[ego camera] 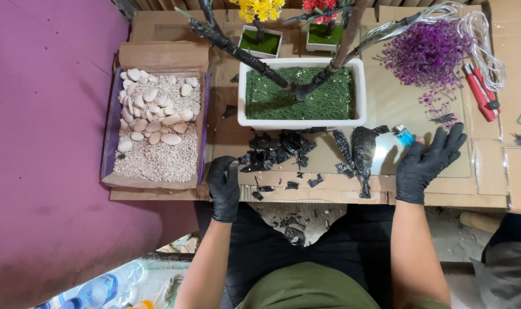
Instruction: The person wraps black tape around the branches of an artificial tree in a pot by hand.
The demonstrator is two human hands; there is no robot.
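Soft, even light falls from above onto my work, bright without harsh shadows. A pale sheen of glare sits on the glass sheet (pixel 386 157) just beside my right hand (pixel 429 163). My black gloves swallow detail. The centre is sharp; the bottles (pixel 100 289) at the lower left edge blur, and the edges bow slightly.

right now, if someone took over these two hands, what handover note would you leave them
Left hand: black glove, empty, fingers curled at the edge of the pile of black scraps on the cardboard.
Right hand: black glove, open and spread flat, fingers beside the blue lighter; not gripping it.
White planter: green turf is in, dark wrapped branches stand in it, still bare.
Purple flower sprigs lie behind the right hand, red cutters further right.
Box of pebbles and gravel sits left; none are on the turf yet.
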